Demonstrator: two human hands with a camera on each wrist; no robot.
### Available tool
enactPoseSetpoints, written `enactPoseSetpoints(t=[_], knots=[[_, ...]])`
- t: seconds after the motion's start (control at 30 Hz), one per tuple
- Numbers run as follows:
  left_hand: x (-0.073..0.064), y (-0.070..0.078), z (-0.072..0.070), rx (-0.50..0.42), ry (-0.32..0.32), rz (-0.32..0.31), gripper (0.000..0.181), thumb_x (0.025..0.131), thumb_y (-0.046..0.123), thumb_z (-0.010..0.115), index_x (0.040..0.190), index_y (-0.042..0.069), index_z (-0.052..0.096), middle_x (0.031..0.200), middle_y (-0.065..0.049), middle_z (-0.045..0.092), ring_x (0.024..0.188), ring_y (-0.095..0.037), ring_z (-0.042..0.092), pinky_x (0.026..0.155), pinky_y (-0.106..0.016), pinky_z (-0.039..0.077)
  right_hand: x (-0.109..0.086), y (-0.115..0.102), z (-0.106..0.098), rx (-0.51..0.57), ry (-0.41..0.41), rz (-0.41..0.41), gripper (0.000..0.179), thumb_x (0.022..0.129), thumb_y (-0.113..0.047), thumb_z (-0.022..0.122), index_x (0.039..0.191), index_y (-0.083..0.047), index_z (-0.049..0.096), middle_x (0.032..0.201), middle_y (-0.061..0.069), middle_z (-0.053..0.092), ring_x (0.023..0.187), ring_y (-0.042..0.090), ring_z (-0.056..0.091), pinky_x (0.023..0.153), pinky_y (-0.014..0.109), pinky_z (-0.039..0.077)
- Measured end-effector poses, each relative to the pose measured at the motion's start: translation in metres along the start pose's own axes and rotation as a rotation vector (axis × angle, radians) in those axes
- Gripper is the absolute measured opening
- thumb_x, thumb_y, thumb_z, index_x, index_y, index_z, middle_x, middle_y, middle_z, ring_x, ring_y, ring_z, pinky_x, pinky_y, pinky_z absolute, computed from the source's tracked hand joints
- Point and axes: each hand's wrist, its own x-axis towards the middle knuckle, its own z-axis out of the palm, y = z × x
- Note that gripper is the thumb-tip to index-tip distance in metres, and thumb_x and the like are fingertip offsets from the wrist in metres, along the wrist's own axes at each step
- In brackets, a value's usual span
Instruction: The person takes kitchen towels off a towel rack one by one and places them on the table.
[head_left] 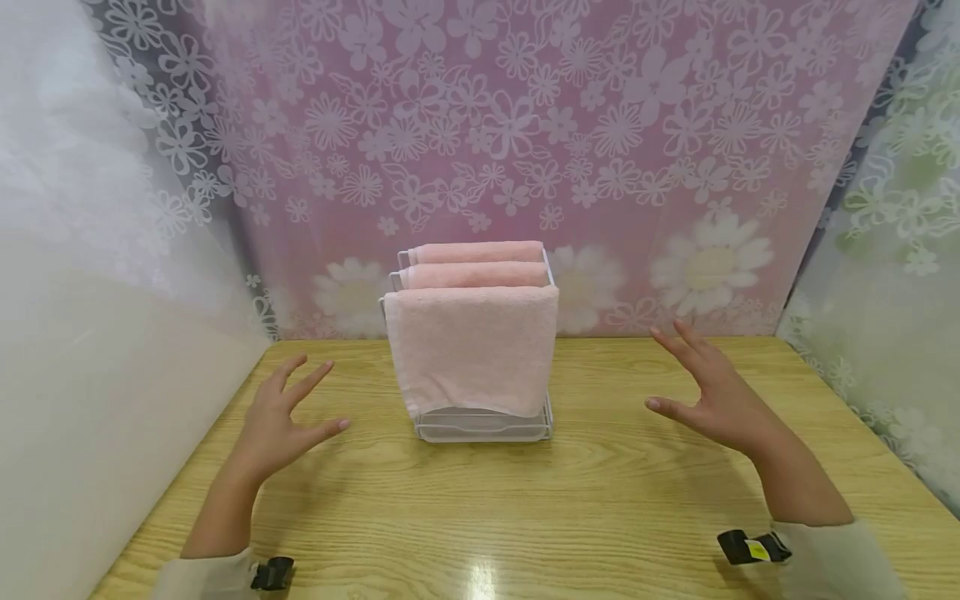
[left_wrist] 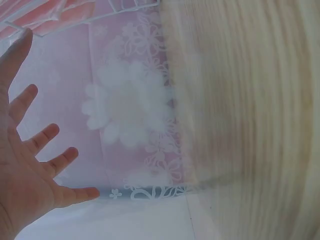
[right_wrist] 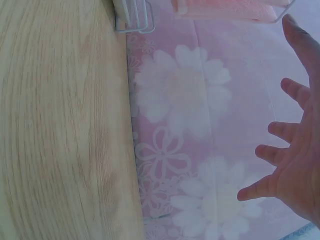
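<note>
A small white wire rack (head_left: 551, 423) stands mid-table with three pink towels draped over its bars, one behind another. The front towel (head_left: 472, 350) hangs lowest; behind it show the tops of the middle towel (head_left: 476, 275) and the back towel (head_left: 480, 251). A pale tray (head_left: 480, 432) sits in the rack's base, partly covered by the front towel. To the rack's left, my left hand (head_left: 273, 425) is held with fingers spread, apart from it. My right hand (head_left: 720, 404) is on the other side, fingers also spread and holding nothing.
The wood-grain table (head_left: 480, 508) runs back to a pink flowered curtain (head_left: 480, 125). A whitish panel (head_left: 112, 292) borders the left side, and a flowered sheet (head_left: 892, 350) the right. Black wrist cameras sit at both cuffs.
</note>
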Motion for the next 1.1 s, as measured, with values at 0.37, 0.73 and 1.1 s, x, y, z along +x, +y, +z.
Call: enactPoseSetpoints(t=[0.37, 0.73, 1.1], knots=[[0.003, 0.006, 0.003, -0.093, 0.002, -0.012, 0.080, 0.078, 0.034, 0.083, 0.147, 0.023, 0.046, 0.148, -0.018, 0.032, 0.133, -0.049, 0.026, 0.093, -0.072, 0.029, 0.002, -0.009, 0.002, 0.064, 0.001, 0.003, 0.094, 0.083, -0.023, 0.080, 0.156, -0.030, 0.022, 0.163, 0.009, 0.007, 0.144, 0.047, 0.009, 0.094, 0.081, 0.021], [0.009, 0.015, 0.004, -0.190, 0.015, -0.004, 0.077, 0.080, 0.027, 0.083, 0.147, 0.019, 0.046, 0.143, -0.018, 0.035, 0.127, -0.044, 0.033, 0.089, -0.067, 0.038, 0.004, -0.018, 0.003, 0.176, 0.000, -0.013, 0.095, 0.082, -0.016, 0.080, 0.157, -0.025, 0.022, 0.163, 0.003, 0.008, 0.145, 0.044, 0.009, 0.094, 0.080, 0.022], [0.014, 0.021, 0.006, -0.226, 0.017, -0.012, 0.076, 0.079, 0.026, 0.083, 0.145, 0.015, 0.048, 0.140, -0.019, 0.038, 0.126, -0.043, 0.035, 0.093, -0.066, 0.035, 0.009, -0.024, 0.005, 0.253, 0.021, -0.088, 0.099, 0.078, -0.002, 0.081, 0.156, -0.022, 0.024, 0.162, 0.000, 0.015, 0.144, 0.004, 0.017, 0.110, 0.021, 0.032]])
